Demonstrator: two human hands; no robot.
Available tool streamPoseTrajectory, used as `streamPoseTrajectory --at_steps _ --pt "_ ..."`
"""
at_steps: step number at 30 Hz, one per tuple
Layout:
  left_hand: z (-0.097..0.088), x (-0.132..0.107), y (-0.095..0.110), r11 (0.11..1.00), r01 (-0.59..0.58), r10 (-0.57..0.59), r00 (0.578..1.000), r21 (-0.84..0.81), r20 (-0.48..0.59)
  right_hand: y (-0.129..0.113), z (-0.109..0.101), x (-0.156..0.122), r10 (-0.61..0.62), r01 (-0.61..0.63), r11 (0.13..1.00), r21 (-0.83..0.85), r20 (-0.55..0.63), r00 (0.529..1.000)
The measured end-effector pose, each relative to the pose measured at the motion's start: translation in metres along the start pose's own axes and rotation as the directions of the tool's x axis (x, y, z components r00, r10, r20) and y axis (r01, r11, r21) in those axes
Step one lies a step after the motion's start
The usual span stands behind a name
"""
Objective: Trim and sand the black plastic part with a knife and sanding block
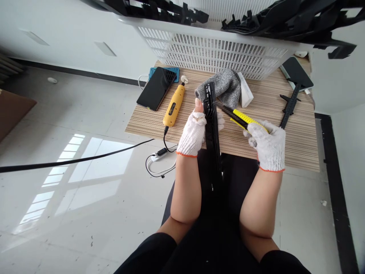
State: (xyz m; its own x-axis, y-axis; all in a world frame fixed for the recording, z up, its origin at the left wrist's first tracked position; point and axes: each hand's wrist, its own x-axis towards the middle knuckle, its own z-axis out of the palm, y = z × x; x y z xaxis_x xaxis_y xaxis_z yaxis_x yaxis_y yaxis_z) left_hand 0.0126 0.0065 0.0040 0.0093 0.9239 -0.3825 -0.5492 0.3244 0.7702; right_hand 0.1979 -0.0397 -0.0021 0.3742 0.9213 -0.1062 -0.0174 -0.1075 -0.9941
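My left hand, in a white knit glove with the thumb tip bare, is closed around a long black plastic part. The part stands nearly upright in view, its clipped upper end over the table and its lower end over my lap. In my gloved right hand is a yellow and black utility knife. Its blade points up and left at the part's upper section; whether the tip touches it I cannot tell. Just behind the part lies a grey cloth, with a white box beside it.
A yellow rotary tool with its cable and a black phone lie left on the wooden table. A black caliper and a dark device are at right. Behind stands a white basket with black plastic parts overhanging.
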Motion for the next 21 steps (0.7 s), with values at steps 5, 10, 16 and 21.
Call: streamPoseTrajectory --at_steps 5,10,16,21 --pt "-0.002 -0.0022 -0.0007 1.0 -0.022 0.021 0.997 0.016 0.07 0.001 -0.0006 0.0002 0.002 -0.002 1.0 0.017 -0.038 0.999" --pt "-0.0056 -0.0015 -0.0031 0.996 -0.065 0.058 0.993 0.068 0.1 0.0001 -0.0017 -0.0001 0.047 -0.047 0.999 0.01 0.026 0.999" --pt "-0.0005 -0.0033 0.0006 0.994 -0.067 0.059 0.994 0.087 0.087 -0.0002 -0.0023 0.0007 0.077 -0.076 0.997 -0.014 0.049 0.996" --pt "0.0016 -0.0034 0.0014 0.998 -0.029 0.027 0.999 0.063 0.043 -0.001 -0.0031 0.0013 0.086 -0.086 0.996 -0.004 0.043 0.995"
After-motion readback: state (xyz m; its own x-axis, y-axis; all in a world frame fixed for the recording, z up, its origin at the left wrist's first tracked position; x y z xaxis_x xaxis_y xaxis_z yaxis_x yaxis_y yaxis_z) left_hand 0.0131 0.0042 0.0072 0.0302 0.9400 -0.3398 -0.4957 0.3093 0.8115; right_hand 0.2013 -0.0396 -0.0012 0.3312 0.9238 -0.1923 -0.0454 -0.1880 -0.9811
